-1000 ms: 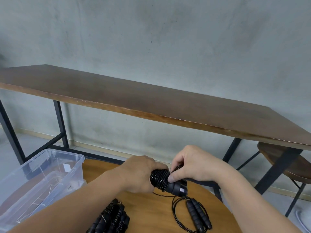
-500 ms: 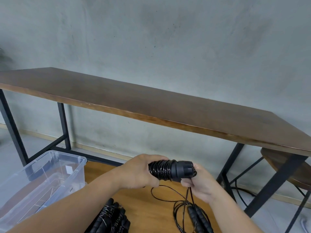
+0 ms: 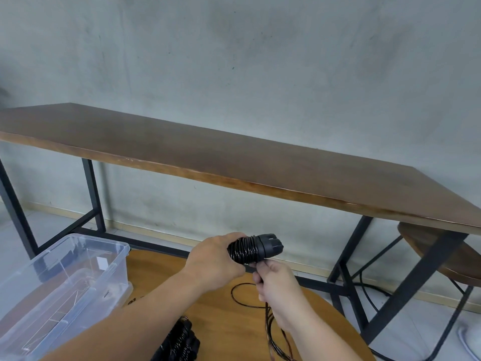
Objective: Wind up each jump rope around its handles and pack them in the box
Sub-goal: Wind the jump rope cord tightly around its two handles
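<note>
While both hands work above the round table, the scene reads as follows.

Hands: two. The left hand [image 3: 217, 259] grips the paired handles [image 3: 256, 248], fingers curled round their left end. The right hand [image 3: 277, 285] sits just below, pinching the loose cord [image 3: 240, 287] between thumb and fingers.

Ropes counted: one in the hands; a dark bundle of wound ropes [image 3: 182, 342] lies on the round table [image 3: 229, 324] near the bottom edge, its number too cramped to tell.

Boxes: one clear plastic box [image 3: 86, 259], open, at the left, touching the table's edge. Whether any rope lies inside I cannot tell.

Look of the held rope: black handles held side by side, roughly level, blunt ends pointing right. Glossy black cord is wound in tight turns round their middle, just beside the left hand's fingers. The unwound remainder drops from the right hand, makes one loop over the tabletop and trails off the bottom of the view in several strands.

Place: in mid-air over the far edge of the round table, in front of the long dark bench [image 3: 234, 162].

Change from half a second ago: the right hand has moved from under the handle ends to lower down the cord; the handle ends now stand bare. The left hand keeps its grip.
</note>
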Action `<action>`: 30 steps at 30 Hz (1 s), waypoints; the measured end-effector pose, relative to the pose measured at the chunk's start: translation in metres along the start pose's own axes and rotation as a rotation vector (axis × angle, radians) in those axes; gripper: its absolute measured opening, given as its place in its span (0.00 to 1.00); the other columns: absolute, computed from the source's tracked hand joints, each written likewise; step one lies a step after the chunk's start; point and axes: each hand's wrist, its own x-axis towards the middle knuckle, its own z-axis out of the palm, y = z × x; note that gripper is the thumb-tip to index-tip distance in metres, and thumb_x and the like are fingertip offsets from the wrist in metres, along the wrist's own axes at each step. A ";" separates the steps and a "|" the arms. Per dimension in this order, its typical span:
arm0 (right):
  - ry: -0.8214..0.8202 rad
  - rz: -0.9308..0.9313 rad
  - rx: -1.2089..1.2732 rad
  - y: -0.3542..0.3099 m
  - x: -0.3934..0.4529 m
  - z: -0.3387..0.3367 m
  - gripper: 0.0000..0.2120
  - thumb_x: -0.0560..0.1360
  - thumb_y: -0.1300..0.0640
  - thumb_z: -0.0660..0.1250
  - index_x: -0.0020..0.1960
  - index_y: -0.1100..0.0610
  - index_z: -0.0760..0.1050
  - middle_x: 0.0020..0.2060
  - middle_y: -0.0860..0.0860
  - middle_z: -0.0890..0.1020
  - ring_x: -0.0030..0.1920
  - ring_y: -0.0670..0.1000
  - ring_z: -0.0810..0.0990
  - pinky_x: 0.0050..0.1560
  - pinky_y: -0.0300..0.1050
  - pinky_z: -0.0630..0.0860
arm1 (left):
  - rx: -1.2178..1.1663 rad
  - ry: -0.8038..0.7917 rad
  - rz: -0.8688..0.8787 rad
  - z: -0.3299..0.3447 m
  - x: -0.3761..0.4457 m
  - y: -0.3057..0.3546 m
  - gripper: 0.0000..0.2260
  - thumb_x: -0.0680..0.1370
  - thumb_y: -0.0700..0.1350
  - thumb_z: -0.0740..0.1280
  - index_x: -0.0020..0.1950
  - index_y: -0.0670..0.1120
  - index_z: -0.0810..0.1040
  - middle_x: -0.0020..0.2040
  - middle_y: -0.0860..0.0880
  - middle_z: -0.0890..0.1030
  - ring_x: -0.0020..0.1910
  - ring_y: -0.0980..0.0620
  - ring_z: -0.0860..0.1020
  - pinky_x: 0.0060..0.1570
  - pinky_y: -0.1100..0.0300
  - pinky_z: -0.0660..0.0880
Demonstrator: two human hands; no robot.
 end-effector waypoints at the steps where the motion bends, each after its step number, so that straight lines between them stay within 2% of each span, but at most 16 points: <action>1: -0.003 0.000 -0.086 -0.001 -0.001 0.001 0.14 0.84 0.59 0.56 0.48 0.61 0.78 0.31 0.50 0.71 0.28 0.47 0.64 0.30 0.41 0.61 | 0.054 0.028 0.003 0.002 0.000 0.001 0.25 0.69 0.47 0.69 0.64 0.65 0.73 0.44 0.56 0.80 0.43 0.55 0.77 0.38 0.63 0.71; 4: -0.042 -0.010 -0.362 -0.004 -0.004 0.000 0.14 0.82 0.56 0.57 0.41 0.57 0.75 0.31 0.52 0.72 0.30 0.50 0.68 0.36 0.44 0.63 | 0.195 0.087 0.013 0.006 0.002 0.000 0.25 0.71 0.49 0.68 0.67 0.64 0.70 0.51 0.54 0.78 0.51 0.51 0.77 0.47 0.58 0.75; 7: -0.077 -0.064 -0.652 -0.010 -0.007 -0.006 0.15 0.81 0.56 0.58 0.36 0.56 0.71 0.30 0.51 0.72 0.31 0.51 0.69 0.34 0.43 0.64 | 0.317 0.082 0.026 0.005 0.004 -0.004 0.27 0.73 0.49 0.67 0.70 0.63 0.66 0.51 0.53 0.76 0.53 0.50 0.75 0.47 0.58 0.74; 12: -0.155 -0.197 -1.060 -0.034 -0.009 -0.019 0.15 0.79 0.55 0.59 0.34 0.56 0.71 0.29 0.51 0.71 0.30 0.51 0.69 0.31 0.45 0.65 | 0.445 0.060 0.056 0.006 0.004 -0.011 0.28 0.74 0.50 0.66 0.72 0.63 0.64 0.51 0.53 0.76 0.53 0.51 0.75 0.44 0.60 0.70; 15: -0.193 -0.259 -1.249 -0.046 -0.011 -0.024 0.15 0.79 0.55 0.59 0.34 0.56 0.72 0.30 0.51 0.73 0.31 0.51 0.71 0.30 0.45 0.65 | 0.498 0.016 0.075 0.007 0.001 -0.010 0.28 0.74 0.51 0.65 0.73 0.64 0.63 0.53 0.53 0.77 0.55 0.51 0.75 0.48 0.59 0.73; 18: -0.271 -0.302 -1.391 -0.060 -0.015 -0.027 0.14 0.79 0.54 0.60 0.40 0.58 0.78 0.32 0.52 0.77 0.33 0.52 0.73 0.34 0.46 0.71 | 0.538 -0.054 0.110 0.005 -0.002 -0.007 0.27 0.73 0.51 0.65 0.71 0.64 0.65 0.54 0.54 0.77 0.56 0.51 0.75 0.49 0.58 0.72; 20: -0.348 -0.348 -1.450 -0.072 -0.019 -0.029 0.13 0.78 0.52 0.62 0.45 0.58 0.82 0.35 0.53 0.80 0.34 0.51 0.75 0.35 0.45 0.73 | 0.550 -0.125 0.138 0.003 -0.006 -0.003 0.26 0.73 0.50 0.66 0.69 0.65 0.67 0.54 0.54 0.77 0.56 0.51 0.76 0.47 0.58 0.70; 22: -0.437 -0.383 -1.493 -0.084 -0.021 -0.029 0.10 0.77 0.50 0.67 0.46 0.54 0.83 0.37 0.50 0.82 0.36 0.50 0.77 0.35 0.43 0.72 | 0.552 -0.214 0.169 0.001 -0.009 0.001 0.25 0.73 0.50 0.66 0.69 0.65 0.68 0.54 0.55 0.78 0.55 0.51 0.77 0.46 0.58 0.71; 24: -0.497 -0.373 -1.479 -0.095 -0.020 -0.031 0.09 0.74 0.47 0.72 0.45 0.52 0.84 0.34 0.45 0.80 0.35 0.45 0.75 0.33 0.40 0.70 | 0.509 -0.310 0.190 -0.003 -0.014 0.006 0.25 0.73 0.50 0.66 0.69 0.66 0.69 0.53 0.55 0.80 0.52 0.52 0.78 0.48 0.59 0.74; 27: -0.554 -0.311 -1.333 -0.105 -0.013 -0.036 0.10 0.68 0.46 0.77 0.43 0.52 0.84 0.33 0.42 0.79 0.35 0.42 0.75 0.35 0.37 0.69 | 0.365 -0.441 0.180 -0.010 -0.018 0.011 0.26 0.70 0.49 0.68 0.65 0.69 0.70 0.45 0.58 0.80 0.44 0.54 0.77 0.44 0.61 0.75; 30: -0.628 -0.237 -1.150 -0.108 -0.003 -0.047 0.10 0.66 0.47 0.79 0.41 0.53 0.85 0.32 0.42 0.80 0.36 0.40 0.75 0.38 0.38 0.72 | 0.289 -0.512 0.168 -0.017 -0.018 0.016 0.28 0.70 0.48 0.69 0.67 0.69 0.70 0.39 0.60 0.76 0.40 0.57 0.75 0.38 0.64 0.70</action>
